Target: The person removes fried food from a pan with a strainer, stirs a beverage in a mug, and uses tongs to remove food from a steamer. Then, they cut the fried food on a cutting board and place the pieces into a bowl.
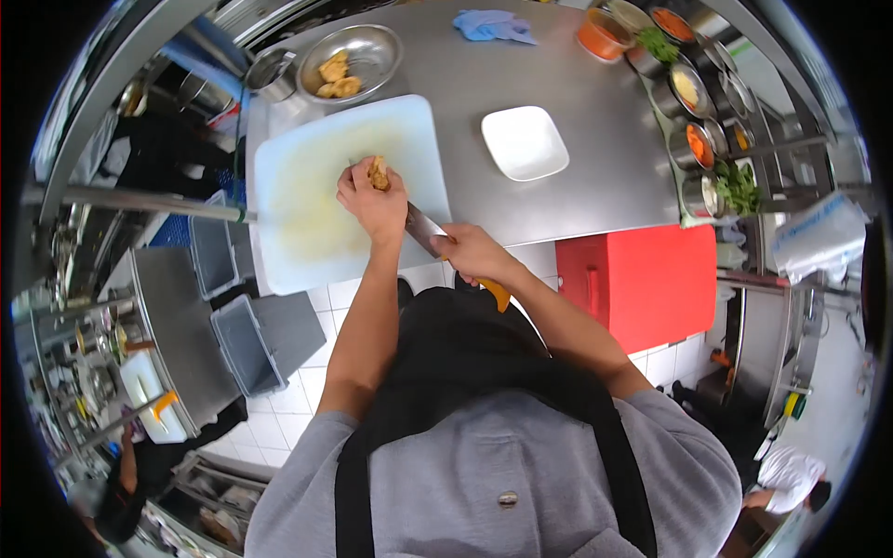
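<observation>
My left hand (374, 204) is closed round a golden-brown fried piece (378, 173), pressed down over the white cutting board (307, 200). In my right hand (476, 253) is a knife (424, 229) with a yellow-orange handle. Its blade points up and left, its front end right beside my left hand and partly hidden by it. Yellowish stains mark the board's surface. More fried pieces (339, 82) lie in a steel bowl (383, 42) behind the board.
A square white dish (526, 144) stands right of the board. Blue cloth (493, 27) lies at the back. Steel containers of ingredients (693, 146) line the counter's right side. Below it sits a red box (642, 288). Other people (791, 479) are at the lower corners.
</observation>
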A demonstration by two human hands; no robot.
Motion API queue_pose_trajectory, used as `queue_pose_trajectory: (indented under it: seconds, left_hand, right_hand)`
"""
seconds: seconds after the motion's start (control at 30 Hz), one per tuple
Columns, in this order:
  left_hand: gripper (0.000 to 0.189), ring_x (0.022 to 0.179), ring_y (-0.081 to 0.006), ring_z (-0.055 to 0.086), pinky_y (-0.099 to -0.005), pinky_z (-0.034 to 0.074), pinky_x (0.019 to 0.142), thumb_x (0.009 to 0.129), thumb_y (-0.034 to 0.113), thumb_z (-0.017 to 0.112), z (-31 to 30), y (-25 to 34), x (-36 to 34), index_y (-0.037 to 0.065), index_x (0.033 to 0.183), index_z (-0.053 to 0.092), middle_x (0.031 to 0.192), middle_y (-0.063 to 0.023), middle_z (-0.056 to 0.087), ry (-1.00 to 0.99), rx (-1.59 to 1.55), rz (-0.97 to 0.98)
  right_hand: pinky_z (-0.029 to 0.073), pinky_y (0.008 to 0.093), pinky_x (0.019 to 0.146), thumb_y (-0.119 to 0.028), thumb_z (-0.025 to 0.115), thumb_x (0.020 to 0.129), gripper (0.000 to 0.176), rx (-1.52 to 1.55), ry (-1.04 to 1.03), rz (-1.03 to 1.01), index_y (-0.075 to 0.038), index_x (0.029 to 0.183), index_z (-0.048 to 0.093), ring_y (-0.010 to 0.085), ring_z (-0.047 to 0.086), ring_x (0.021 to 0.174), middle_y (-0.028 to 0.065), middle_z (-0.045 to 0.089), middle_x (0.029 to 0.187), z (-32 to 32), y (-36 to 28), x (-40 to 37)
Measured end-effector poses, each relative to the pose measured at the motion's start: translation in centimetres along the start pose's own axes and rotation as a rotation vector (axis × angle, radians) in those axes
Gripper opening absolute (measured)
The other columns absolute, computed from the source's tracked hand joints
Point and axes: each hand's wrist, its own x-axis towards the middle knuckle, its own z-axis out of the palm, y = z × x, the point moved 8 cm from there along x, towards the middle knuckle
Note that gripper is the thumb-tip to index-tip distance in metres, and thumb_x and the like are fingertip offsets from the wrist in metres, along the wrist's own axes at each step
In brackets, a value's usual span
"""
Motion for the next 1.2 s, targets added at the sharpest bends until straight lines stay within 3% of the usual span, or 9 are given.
queue_pose_trajectory:
  seconds: [0.13, 0.27, 0.47, 0.53, 0.67, 0.73, 0.93, 1.03, 1.2]
  left_hand:
    - [0.04, 0.116, -0.0393, 0.048, -0.0514, 0.039, 0.099, 0.076, 0.014, 0.077, 4.3, 9.7, 0.8, 0.014, 0.114, 0.064, 0.121, -0.0161, 0.054, -0.16, -0.25, 0.151]
    - [0.036, 0.117, -0.039, 0.048, -0.0509, 0.039, 0.102, 0.078, 0.019, 0.076, 13.3, 15.9, -1.4, 0.016, 0.112, 0.066, 0.122, -0.0147, 0.056, -0.461, -0.3, 0.026]
    - [0.034, 0.122, -0.0359, 0.048, -0.0455, 0.043, 0.103, 0.084, 0.03, 0.071, 19.1, 16.9, -3.1, 0.01, 0.11, 0.068, 0.122, -0.0139, 0.059, -0.686, -0.088, 0.052]
    - [0.035, 0.121, -0.036, 0.053, -0.0421, 0.045, 0.102, 0.084, 0.031, 0.072, 18.4, 16.9, -2.0, 0.007, 0.109, 0.07, 0.121, -0.0167, 0.062, -0.675, -0.264, 0.062]
    - [0.025, 0.099, -0.0284, 0.07, -0.0369, 0.054, 0.087, 0.091, 0.028, 0.068, 15.4, 13.0, 2.1, 0.011, 0.109, 0.073, 0.112, -0.0125, 0.07, -0.591, -0.47, -0.035]
    - [0.026, 0.104, -0.0312, 0.068, -0.0379, 0.052, 0.091, 0.09, 0.027, 0.068, 11.3, 9.9, 4.2, 0.01, 0.109, 0.073, 0.111, -0.015, 0.071, -0.508, -0.318, 0.034]
    - [0.052, 0.111, -0.0399, 0.061, -0.0434, 0.05, 0.099, 0.081, 0.028, 0.074, 3.5, -2.2, 2.9, 0.004, 0.126, 0.063, 0.118, -0.0254, 0.064, -0.629, 0.305, -0.135]
    - [0.056, 0.111, -0.0423, 0.059, -0.0438, 0.049, 0.099, 0.079, 0.024, 0.075, 3.5, -0.9, 1.1, 0.002, 0.129, 0.059, 0.119, -0.0284, 0.061, -0.577, 0.283, -0.021]
    - [0.047, 0.11, -0.0347, 0.061, -0.0427, 0.052, 0.093, 0.076, 0.017, 0.076, 6.3, -0.5, 0.6, 0.002, 0.119, 0.063, 0.109, -0.0207, 0.067, -0.571, 0.235, 0.059]
  right_hand:
    - [0.044, 0.0338, 0.038, -0.026, 0.053, 0.102, 0.031, 0.122, 0.215, 0.012, 0.002, 0.088, 0.054, 0.0172, 0.053, 0.04, 0.0076, 0.051, 0.057, -5.7, 0.2, -4.8]
    - [0.045, 0.0327, 0.039, -0.024, 0.053, 0.1, 0.03, 0.162, 0.39, 0.087, 0.005, 0.092, 0.056, 0.0171, 0.055, 0.043, 0.0094, 0.054, 0.063, -11.7, 2.0, -10.1]
    - [0.045, 0.0321, 0.041, -0.023, 0.049, 0.101, 0.029, 0.079, 0.495, 0.226, 0.004, 0.094, 0.054, 0.0159, 0.053, 0.045, 0.0073, 0.052, 0.069, -13.7, 4.5, -15.5]
    - [0.052, 0.04, 0.05, -0.021, 0.05, 0.1, 0.029, 0.063, 0.521, 0.247, 0.007, 0.102, 0.058, 0.0288, 0.064, 0.053, 0.0185, 0.064, 0.073, -13.7, 4.9, -16.4]
    - [0.052, 0.049, 0.062, -0.02, 0.051, 0.1, 0.028, -0.082, 0.638, 0.17, 0.008, 0.101, 0.059, 0.0439, 0.066, 0.066, 0.0266, 0.067, 0.077, -13.9, 6.9, -17.0]
    - [0.048, 0.0543, 0.071, -0.02, 0.052, 0.1, 0.027, -0.142, 0.612, 0.111, 0.007, 0.099, 0.058, 0.0518, 0.063, 0.077, 0.0319, 0.065, 0.078, -13.7, 6.1, -17.3]
    - [0.048, 0.0455, 0.059, -0.024, 0.052, 0.101, 0.03, -0.302, 0.364, -0.216, 0.005, 0.096, 0.057, 0.0391, 0.062, 0.059, 0.0227, 0.062, 0.066, -9.2, 5.7, -12.3]
    - [0.05, 0.0447, 0.051, -0.023, 0.049, 0.1, 0.03, -0.065, 0.066, 0.033, 0.006, 0.1, 0.059, 0.0317, 0.061, 0.048, 0.0214, 0.063, 0.065, -6.5, 5.2, -8.7]
    - [0.044, 0.0324, 0.038, -0.025, 0.05, 0.101, 0.029, 0.141, -0.048, 0.02, 0.003, 0.096, 0.055, 0.0172, 0.053, 0.042, 0.008, 0.055, 0.064, -3.6, 6.7, -3.1]
